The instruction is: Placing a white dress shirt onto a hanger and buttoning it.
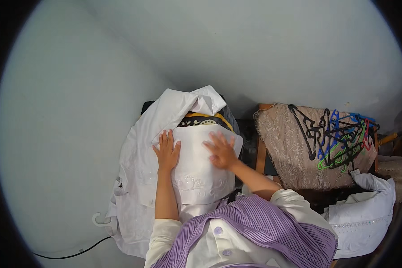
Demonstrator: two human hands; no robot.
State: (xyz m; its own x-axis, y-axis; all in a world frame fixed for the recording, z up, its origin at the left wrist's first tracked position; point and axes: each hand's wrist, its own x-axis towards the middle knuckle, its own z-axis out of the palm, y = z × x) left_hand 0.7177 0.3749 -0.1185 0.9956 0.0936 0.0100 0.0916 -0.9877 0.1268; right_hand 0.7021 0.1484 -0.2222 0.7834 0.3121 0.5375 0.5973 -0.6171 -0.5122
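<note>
Both hands lie flat, fingers spread, gripping nothing: left hand on the near-left part of a folded white garment panel, right hand on its upper right, palms pressing the cloth down, apparently to smooth it and keep the fold from springing open. The panel, with pale embroidery near its lower edge, rests atop a heap of white clothing that drapes over a narrow surface, possibly an ironing board, hidden beneath. A white hanger hook pokes out at the heap's lower left. To the right, coloured plastic hangers are piled on a beige lace cloth.
</note>
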